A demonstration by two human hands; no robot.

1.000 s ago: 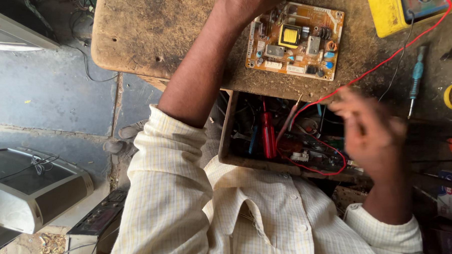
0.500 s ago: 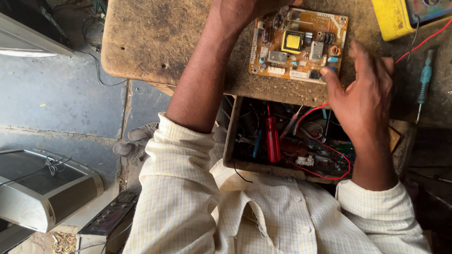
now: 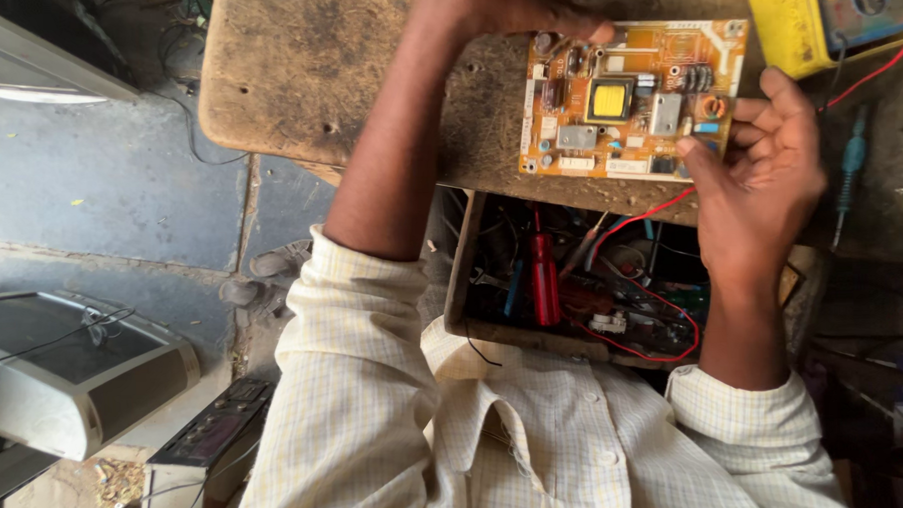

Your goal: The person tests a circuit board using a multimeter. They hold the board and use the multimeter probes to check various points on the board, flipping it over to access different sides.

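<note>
Both hands on the circuit board (image 3: 631, 102), flat on the worn table (image 3: 305, 69). Right hand (image 3: 759, 183) pinches its near-right edge w/ thumb & fingers; left hand (image 3: 508, 7) grips the far-left corner. Yellow meter (image 3: 784, 22) just beyond rt hand; open drawer (image 3: 573, 290) w/ tools below.

Orange circuit board (image 3: 631, 102); yellow multimeter (image 3: 823, 16); red screwdriver (image 3: 545, 281).

Matt orange circuit board (image 3: 628, 100) on rough, worn wooden bench (image 3: 325, 68); beside it, glossy, probably plastic, yellow meter (image 3: 785, 17).
</note>
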